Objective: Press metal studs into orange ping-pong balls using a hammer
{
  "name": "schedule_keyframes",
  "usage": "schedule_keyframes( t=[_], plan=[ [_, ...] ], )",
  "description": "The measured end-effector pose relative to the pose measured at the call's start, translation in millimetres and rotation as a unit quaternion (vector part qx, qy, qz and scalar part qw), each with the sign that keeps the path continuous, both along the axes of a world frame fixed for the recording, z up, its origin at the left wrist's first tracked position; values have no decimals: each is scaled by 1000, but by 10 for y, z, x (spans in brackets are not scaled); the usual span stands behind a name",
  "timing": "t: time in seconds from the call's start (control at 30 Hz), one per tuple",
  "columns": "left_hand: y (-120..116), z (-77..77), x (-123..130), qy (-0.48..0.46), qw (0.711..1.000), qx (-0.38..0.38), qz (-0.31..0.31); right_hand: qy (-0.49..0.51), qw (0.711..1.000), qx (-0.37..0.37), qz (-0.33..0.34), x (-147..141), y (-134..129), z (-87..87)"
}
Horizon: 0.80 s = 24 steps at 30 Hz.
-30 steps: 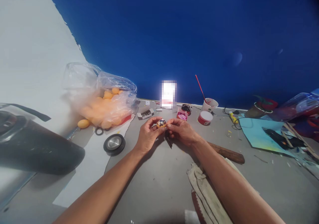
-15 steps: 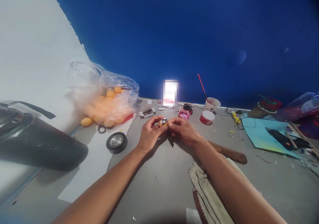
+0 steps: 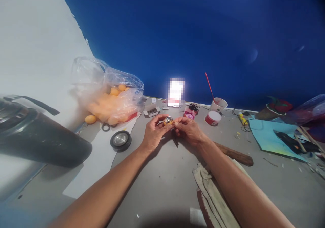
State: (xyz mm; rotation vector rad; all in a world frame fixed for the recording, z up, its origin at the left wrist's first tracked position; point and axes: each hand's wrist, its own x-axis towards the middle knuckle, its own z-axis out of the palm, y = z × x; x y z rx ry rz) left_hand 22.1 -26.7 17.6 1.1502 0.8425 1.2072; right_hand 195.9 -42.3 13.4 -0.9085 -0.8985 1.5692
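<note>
My left hand [image 3: 153,133] is closed around a small orange ball [image 3: 168,121] whose upper side is covered with shiny silver studs. Fingers and thumb grip it from the left. At the ball's right side, my right hand [image 3: 189,130] is pinched, its fingertips touching or almost touching the ball. Whatever sits between those fingertips is too small to make out. A thin dark piece [image 3: 175,141] shows just below the right fingers; I cannot tell whether it is held or lies on the table. Beyond the hands is an open little box [image 3: 152,112] of small shiny metal pieces.
Left: a large dark flask [image 3: 45,133], its round lid [image 3: 121,140], and a plastic bag of orange balls [image 3: 109,103]. Behind stands a bright phone [image 3: 175,92]. Right: a red-and-white tub [image 3: 213,118], a paper cup [image 3: 219,103] with a red stick, a wooden stick [image 3: 236,154], cloth gloves [image 3: 213,190].
The whole view has shifted slightly, so things appear a little further right. Both hands stay together at the ball, with only slight finger movement.
</note>
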Motion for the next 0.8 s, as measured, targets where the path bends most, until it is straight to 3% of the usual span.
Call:
schedule_keyframes(
  t=[0.4, 0.8],
  plan=[
    [20, -25, -1, 27, 999, 12, 20, -13, 1000, -4, 14, 8, 3, -5],
    [34, -16, -27, 63, 997, 26, 34, -32, 999, 18, -29, -54, -5, -19]
  ],
)
